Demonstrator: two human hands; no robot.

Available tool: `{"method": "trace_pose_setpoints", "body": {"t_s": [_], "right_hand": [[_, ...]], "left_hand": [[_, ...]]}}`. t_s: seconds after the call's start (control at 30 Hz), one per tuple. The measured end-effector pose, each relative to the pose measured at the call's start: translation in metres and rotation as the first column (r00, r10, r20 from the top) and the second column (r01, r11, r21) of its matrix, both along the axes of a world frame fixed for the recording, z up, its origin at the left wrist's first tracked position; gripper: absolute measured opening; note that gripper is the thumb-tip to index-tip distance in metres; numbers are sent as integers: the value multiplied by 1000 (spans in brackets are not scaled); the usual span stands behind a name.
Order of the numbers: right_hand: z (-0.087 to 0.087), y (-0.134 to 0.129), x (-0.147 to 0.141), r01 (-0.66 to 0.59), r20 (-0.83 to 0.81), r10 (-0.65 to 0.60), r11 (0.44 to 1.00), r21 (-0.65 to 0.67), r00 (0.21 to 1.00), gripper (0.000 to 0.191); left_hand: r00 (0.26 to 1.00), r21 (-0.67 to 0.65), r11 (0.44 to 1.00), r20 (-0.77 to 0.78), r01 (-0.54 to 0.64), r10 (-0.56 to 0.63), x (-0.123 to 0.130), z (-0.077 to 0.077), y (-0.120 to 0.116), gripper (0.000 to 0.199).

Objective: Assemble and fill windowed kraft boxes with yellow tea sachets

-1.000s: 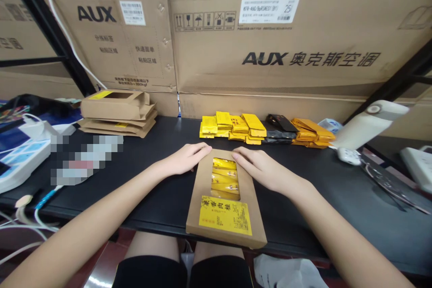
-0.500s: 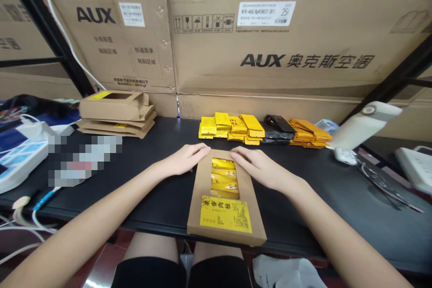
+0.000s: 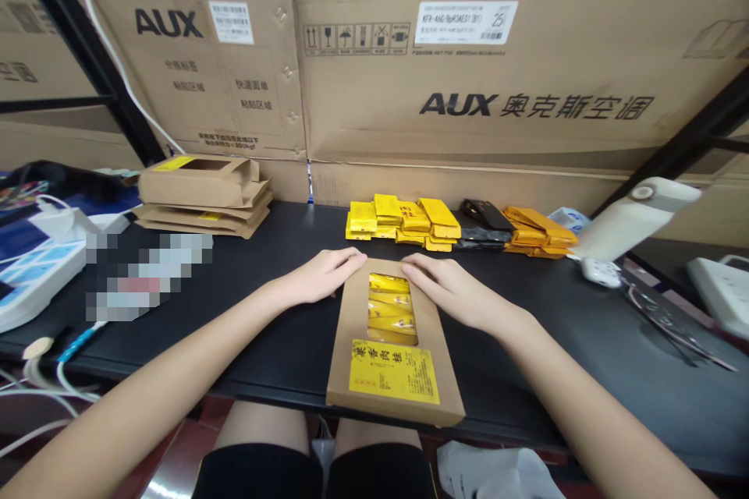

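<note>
A brown cardboard box [image 3: 436,335] lies flat in front of me, its near end at the table edge. Yellow packets [image 3: 389,308] show through its window, and a yellow label [image 3: 393,374] with dark characters sits below the window. My left hand [image 3: 319,274] holds the far left corner, thumb along the top edge. At the far right corner is my right hand [image 3: 436,281], its thumb and fingers closed on the box. Some fingertips of both hands are hidden behind the far end.
Behind the box are stacked yellow packets [image 3: 403,222], black packets [image 3: 483,218] and orange packets [image 3: 538,232]. Brown boxes [image 3: 202,191] are piled at left, near a power strip [image 3: 40,277]. At right, a white bottle [image 3: 635,218] leans near eyeglasses [image 3: 672,323].
</note>
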State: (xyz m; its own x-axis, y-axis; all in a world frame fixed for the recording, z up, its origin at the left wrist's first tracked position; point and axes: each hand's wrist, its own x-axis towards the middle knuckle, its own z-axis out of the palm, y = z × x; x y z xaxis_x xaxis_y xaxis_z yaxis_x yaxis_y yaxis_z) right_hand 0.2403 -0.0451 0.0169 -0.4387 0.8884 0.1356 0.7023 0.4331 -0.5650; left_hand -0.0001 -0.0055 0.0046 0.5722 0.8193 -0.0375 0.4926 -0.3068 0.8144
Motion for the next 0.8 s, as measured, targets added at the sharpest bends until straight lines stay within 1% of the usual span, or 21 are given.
{"method": "trace_pose_setpoints", "body": {"t_s": [0.57,0.8], "right_hand": [[2,-4,-2,15,35,-15,1000,13,999,40],[6,-10,-3,44,86,-44,999,4,995,41]], "left_hand": [[1000,13,1000,-21,-1,1,0,1,-1,49],[999,62,998,-49,3,0,0,3,0,45]]}}
